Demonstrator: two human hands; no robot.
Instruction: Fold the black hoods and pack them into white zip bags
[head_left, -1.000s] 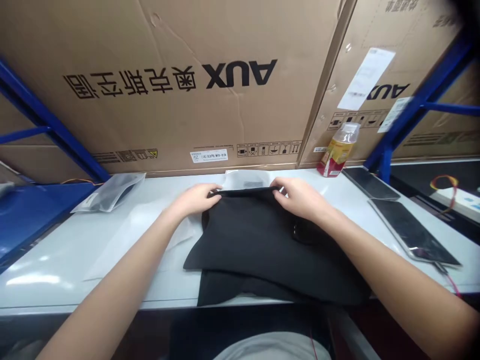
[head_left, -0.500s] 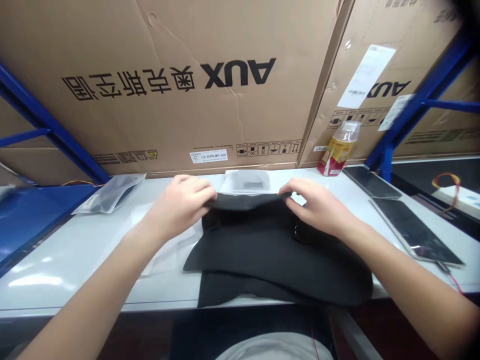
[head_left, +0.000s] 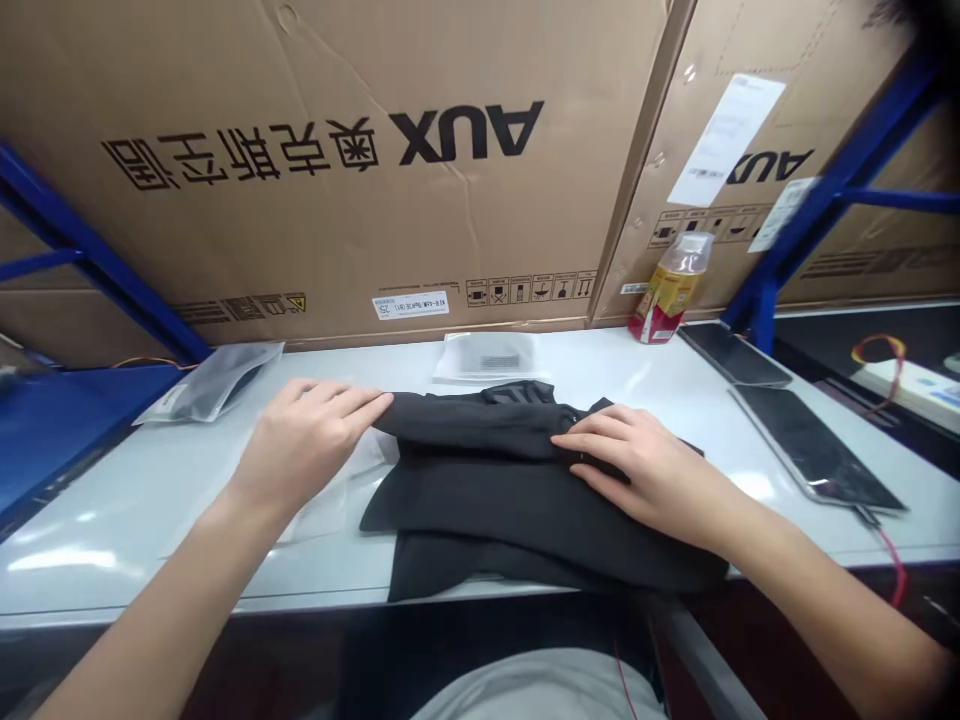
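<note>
A black cloth [head_left: 480, 495], possibly a garment, lies in folded layers at the front edge of the white table. Its far part is turned over toward me into a thick band. My left hand [head_left: 307, 435] pinches the left end of this band, thumb hidden behind the fingers. On the band's right end rests my right hand [head_left: 637, 470], fingers stretched out and slightly apart over the fabric. Behind the band some crumpled, shinier black material shows. The cloth's lower layers reach to the table edge.
A clear plastic pouch [head_left: 487, 357] lies behind the cloth, another bag [head_left: 214, 383] at the left. A drink bottle [head_left: 671, 290] and two dark phone-like devices, one wired [head_left: 817, 445], are at the right. Large cardboard boxes [head_left: 337, 230] stand behind, between blue frame posts.
Both hands have come down toward me, laying the lifted far edge of the cloth over as a folded band. My right hand has gone from pinching the edge to lying on the fabric.
</note>
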